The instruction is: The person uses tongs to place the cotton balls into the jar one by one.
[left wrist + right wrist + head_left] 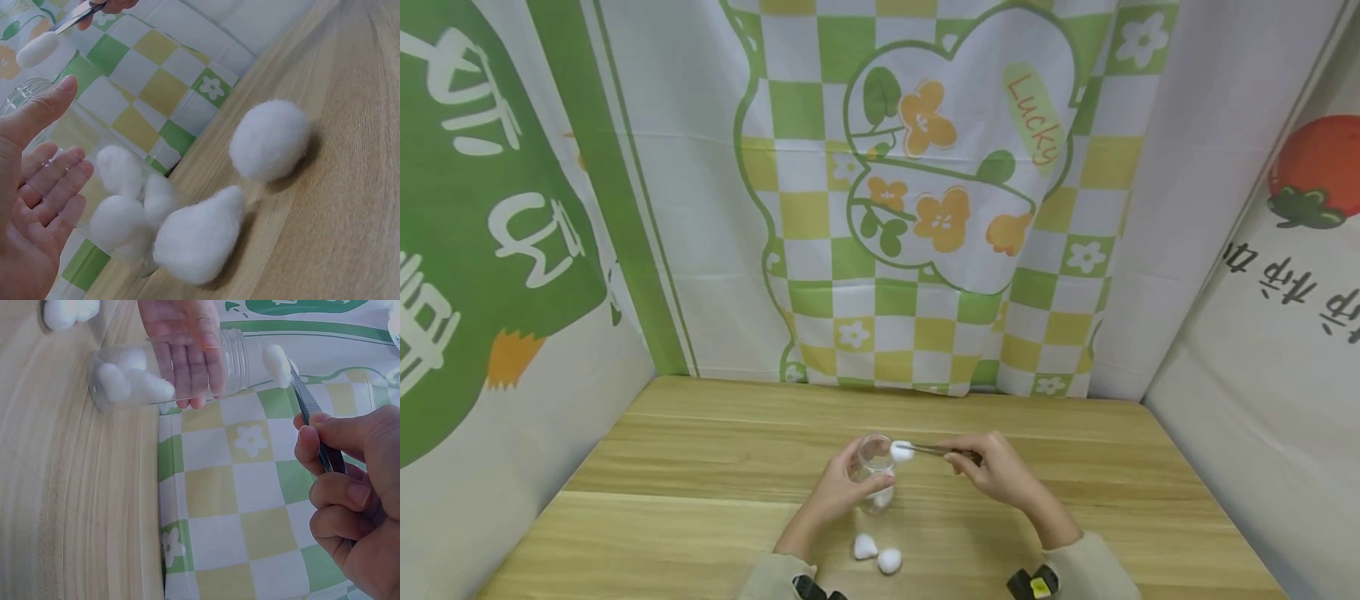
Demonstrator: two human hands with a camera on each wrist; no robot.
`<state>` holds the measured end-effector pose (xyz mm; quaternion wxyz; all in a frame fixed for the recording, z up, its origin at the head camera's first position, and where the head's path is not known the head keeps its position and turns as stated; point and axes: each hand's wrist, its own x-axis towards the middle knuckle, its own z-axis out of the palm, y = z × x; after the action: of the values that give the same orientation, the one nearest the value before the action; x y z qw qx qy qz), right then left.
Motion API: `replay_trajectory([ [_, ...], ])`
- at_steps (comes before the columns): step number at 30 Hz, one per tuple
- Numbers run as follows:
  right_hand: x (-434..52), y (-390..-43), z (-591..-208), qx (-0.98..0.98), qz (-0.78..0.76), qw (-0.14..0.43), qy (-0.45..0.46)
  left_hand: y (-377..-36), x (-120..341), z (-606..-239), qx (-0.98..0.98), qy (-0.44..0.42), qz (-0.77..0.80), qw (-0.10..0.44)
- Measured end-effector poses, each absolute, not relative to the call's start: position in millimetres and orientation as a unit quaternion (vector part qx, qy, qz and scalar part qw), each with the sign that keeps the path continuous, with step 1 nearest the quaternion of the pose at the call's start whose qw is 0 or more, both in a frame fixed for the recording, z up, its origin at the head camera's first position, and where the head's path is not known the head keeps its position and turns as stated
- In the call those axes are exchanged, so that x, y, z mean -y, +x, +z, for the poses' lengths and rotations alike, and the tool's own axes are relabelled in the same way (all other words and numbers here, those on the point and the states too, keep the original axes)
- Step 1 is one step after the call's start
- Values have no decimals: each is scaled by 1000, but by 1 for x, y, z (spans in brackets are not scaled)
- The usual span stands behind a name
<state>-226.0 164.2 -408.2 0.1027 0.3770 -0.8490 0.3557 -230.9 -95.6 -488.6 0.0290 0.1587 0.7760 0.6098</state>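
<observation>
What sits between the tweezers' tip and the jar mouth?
A cotton ball, pinched in the tweezers right beside the jar mouth; the right wrist view shows it best.

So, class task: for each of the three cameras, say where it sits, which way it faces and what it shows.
Head: worn high, looking forward and down at the table; both hands and sleeves show.
Left wrist: low by the left hand, looking across loose cotton balls.
Right wrist: by the right hand, looking along the tweezers to the jar.
All three share the tweezered cotton ball.
</observation>
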Motion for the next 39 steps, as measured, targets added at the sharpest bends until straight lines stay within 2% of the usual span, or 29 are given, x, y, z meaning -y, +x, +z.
replay_trajectory([
  [9,-158,-227,-405,860,353,91,356,-232,95,-489,-776,160,609,30],
  [26,-141,-234,-405,845,363,111,377,-230,94,-487,-783,132,608,23],
  [39,-136,-237,-407,849,362,96,373,-230,94,-485,-777,138,614,24],
])
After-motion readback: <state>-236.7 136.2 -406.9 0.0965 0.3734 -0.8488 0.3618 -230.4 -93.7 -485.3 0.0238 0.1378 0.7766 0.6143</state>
